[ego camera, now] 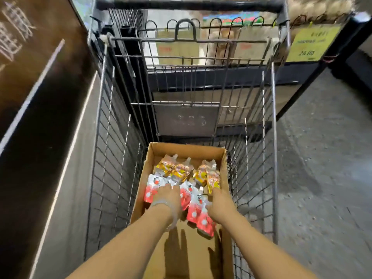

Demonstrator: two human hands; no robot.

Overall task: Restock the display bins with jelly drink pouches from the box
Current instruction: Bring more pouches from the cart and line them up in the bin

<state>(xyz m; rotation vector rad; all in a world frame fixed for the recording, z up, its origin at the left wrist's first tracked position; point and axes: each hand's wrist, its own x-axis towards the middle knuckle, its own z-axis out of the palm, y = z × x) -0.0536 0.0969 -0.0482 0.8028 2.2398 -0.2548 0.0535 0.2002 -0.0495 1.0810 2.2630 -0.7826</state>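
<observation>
An open cardboard box (187, 150) lies in the bottom of a wire shopping cart (273, 137). Inside it are several jelly drink pouches: orange-yellow ones (173, 168) at the far end and red-and-white ones (196, 210) nearer me. My left hand (168, 196) reaches down onto the red-and-white pouches at the left, fingers spread over them. My right hand (220, 204) rests on pouches at the right, its fingertips at an orange pouch (213, 181) standing against the box wall. Whether either hand has closed on a pouch is hidden.
A dark panel with chalk writing (30, 57) stands close on the left of the cart. Beyond the cart is a display with a yellow price sign (310, 43). Grey concrete floor (322, 158) lies to the right.
</observation>
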